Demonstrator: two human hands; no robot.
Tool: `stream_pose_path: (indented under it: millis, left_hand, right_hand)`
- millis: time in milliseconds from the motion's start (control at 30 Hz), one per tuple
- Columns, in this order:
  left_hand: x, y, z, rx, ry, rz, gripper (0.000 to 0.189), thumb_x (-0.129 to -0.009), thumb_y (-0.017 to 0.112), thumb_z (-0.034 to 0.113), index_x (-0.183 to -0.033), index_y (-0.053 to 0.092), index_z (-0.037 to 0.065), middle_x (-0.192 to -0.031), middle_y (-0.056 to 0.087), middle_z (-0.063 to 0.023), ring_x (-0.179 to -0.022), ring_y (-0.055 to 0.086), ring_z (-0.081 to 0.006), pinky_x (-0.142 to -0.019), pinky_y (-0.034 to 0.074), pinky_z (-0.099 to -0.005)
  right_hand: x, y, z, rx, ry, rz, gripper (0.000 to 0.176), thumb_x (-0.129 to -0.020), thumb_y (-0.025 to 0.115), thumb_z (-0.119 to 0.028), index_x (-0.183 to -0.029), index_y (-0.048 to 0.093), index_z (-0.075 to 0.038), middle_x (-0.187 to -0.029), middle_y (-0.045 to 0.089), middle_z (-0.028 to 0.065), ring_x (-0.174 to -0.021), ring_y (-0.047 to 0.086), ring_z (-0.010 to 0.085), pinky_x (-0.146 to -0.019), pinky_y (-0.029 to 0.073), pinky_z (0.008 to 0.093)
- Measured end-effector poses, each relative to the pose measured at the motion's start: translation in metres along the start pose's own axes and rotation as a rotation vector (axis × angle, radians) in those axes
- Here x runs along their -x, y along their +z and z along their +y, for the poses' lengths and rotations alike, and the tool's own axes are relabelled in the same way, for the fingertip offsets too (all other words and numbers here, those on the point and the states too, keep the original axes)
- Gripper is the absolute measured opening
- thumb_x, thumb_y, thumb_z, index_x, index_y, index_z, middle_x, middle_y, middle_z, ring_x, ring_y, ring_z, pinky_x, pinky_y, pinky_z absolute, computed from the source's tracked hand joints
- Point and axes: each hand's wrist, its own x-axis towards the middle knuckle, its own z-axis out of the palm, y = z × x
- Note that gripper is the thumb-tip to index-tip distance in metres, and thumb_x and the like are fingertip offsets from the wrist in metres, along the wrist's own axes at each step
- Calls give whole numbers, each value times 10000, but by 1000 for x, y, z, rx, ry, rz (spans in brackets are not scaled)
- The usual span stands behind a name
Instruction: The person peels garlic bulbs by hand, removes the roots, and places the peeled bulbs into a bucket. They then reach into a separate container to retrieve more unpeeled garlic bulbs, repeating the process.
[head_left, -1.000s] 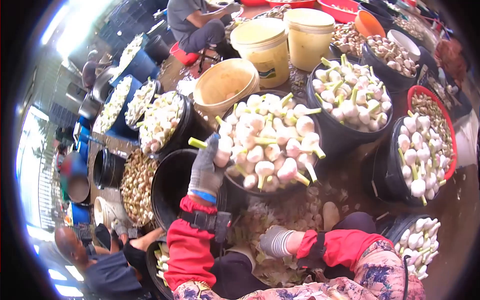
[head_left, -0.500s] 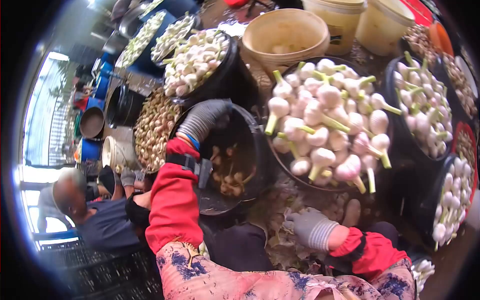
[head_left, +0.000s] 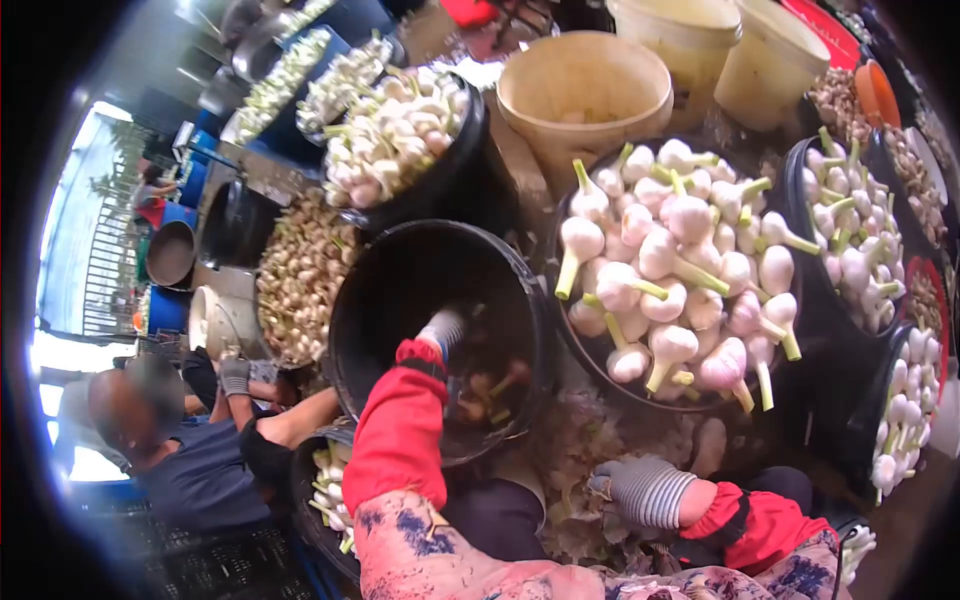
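My left hand (head_left: 443, 330), in a grey striped-cuff glove, reaches down inside a black bucket (head_left: 345, 300). Its fingers are lost in blur and shadow. A few dirty garlic bulbs (head_left: 478, 398) lie low in that bucket, beside the hand. Over a litter of garlic skins (head_left: 585, 520) near my lap, my right hand (head_left: 635, 487) wears a matching glove. Its fingers are curled, and whatever is in them, if anything, cannot be made out. A black tub heaped with cleaned white garlic bulbs (head_left: 690, 270), green stems cut short, stands just beyond my right hand.
Cream buckets (head_left: 585, 95) stand at the back. More garlic fills a black bucket (head_left: 395, 135) at the upper left and tubs (head_left: 855, 235) on the right. Unpeeled garlic (head_left: 305, 275) is piled at the left. A co-worker (head_left: 205, 455) sits close on my left, near a small garlic bucket (head_left: 330, 490).
My left hand has gone from the black bucket's near-left rim deeper inside it. The right hand stays curled in nearly the same place. The view has shifted slightly.
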Motion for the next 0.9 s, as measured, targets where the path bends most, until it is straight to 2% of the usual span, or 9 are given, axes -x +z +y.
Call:
stream_pose_path:
  millis: [67,133,233,300,367,433,500,567,900]
  left_hand:
    - [61,-1,19,175,259,-68,225,-819,660,151,-992,630,11,-855,628,-38,-731,587,-111,-660,498,-266]
    - [135,14,50,229,351,-130,314,-786,708,137,-1051,593,14,-865,615,-26,-764,569,-102,-697,484,-245]
    - [246,59,70,477,395,-231,439,-773,704,77,-1168,526,4,-966,599,-27,-889,565,-102,-797,470,-238]
    - [286,88,58,250,527,-176,437,-769,702,100,-1165,545,2,-980,601,-22,-895,560,-97,-833,463,-245]
    - [309,122,35,-40,683,-41,457,-773,700,133,-1178,537,-2,-958,596,-12,-867,541,-81,-814,450,-241]
    - [345,162,25,-132,625,78,451,-756,697,165,-1155,557,6,-923,584,-14,-832,513,-73,-775,445,-238]
    - [345,189,-8,-293,739,187,537,-706,705,238,-1184,556,43,-905,578,-88,-833,559,-166,-771,461,-286]
    - [360,216,-37,-369,796,442,612,-687,701,319,-1229,539,84,-927,552,-165,-861,577,-297,-783,473,-356]
    - [444,280,-78,-687,686,581,585,-736,644,351,-1269,494,160,-930,520,-183,-826,576,-356,-731,476,-421]
  right_hand:
    - [3,4,3,42,-25,97,260,-800,581,-216,-1032,595,-100,-984,603,130,-911,598,340,-769,487,436]
    - [9,-5,1,64,50,147,235,-813,574,-221,-1009,613,-97,-919,616,132,-889,604,343,-758,490,436]
    - [23,-7,-8,-180,25,672,248,-809,593,-194,-1041,636,-119,-945,650,132,-874,618,328,-780,505,387]
    - [29,-4,-16,-240,14,821,262,-818,613,-186,-1067,632,-105,-962,658,119,-888,630,295,-800,505,359]
    - [39,3,-26,-877,-144,961,339,-802,673,-122,-1126,607,-47,-1035,659,78,-935,626,175,-841,491,293]
    - [47,18,-31,-933,-174,952,374,-791,688,-102,-1141,589,-13,-1063,648,75,-966,602,143,-860,479,281]
    - [45,44,-32,-1162,-214,889,418,-783,696,-56,-1170,557,22,-1091,633,66,-988,579,121,-882,464,272]
    - [46,72,-32,-1103,-219,865,408,-786,684,-38,-1170,561,21,-1074,631,62,-975,578,116,-887,461,263]
    - [90,162,-63,-738,6,1157,396,-758,610,-4,-1153,590,-14,-1027,653,74,-931,608,129,-837,475,251]
